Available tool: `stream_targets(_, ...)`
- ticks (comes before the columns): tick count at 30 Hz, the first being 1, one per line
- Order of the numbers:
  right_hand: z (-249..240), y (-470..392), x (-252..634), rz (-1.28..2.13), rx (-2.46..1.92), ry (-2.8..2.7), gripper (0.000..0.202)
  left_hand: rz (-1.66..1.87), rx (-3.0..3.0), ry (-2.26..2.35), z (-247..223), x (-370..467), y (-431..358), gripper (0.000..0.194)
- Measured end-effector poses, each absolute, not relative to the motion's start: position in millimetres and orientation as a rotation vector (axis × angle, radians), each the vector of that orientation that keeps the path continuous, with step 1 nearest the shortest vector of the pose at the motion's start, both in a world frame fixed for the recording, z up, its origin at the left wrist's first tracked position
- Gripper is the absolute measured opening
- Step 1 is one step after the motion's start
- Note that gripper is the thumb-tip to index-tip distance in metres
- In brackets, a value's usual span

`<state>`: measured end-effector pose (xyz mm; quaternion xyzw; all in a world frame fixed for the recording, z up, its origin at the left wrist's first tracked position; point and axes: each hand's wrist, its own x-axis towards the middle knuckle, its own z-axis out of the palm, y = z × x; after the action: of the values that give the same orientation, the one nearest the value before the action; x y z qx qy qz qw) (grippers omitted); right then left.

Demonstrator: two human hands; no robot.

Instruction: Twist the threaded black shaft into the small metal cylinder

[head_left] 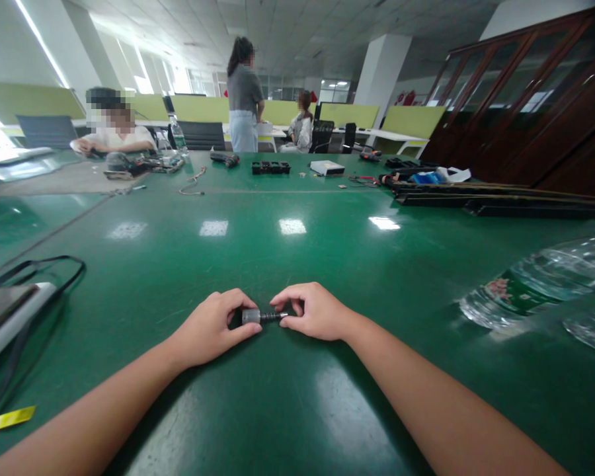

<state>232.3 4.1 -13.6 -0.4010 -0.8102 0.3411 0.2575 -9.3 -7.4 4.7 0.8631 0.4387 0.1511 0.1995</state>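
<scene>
A small grey metal cylinder with a thin black ribbed shaft and a bright silver tip [252,316] lies sideways between my two hands, low over the green table. My left hand [217,327] is closed around the grey cylinder end, thumb in front and fingers behind. At the shaft's silver end, the thumb and index finger of my right hand [315,312] are curled in a pinch around it. The exact kind of this part is too small to tell.
Water bottles [530,284] lie on the right. A white-edged device [17,311] with a black cable sits on the left, near a yellow strip [7,420]. Black rails [496,195] and a silver box [327,168] are farther back. Three people are beyond.
</scene>
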Motion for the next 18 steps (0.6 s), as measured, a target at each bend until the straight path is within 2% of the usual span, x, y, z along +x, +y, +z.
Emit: stream_targets(18,-12.2,0.6,221.8,0.701,-0.942,-2.351,0.020,0.400,2.463,1.193,3.0,-9.2,-7.8,0.027)
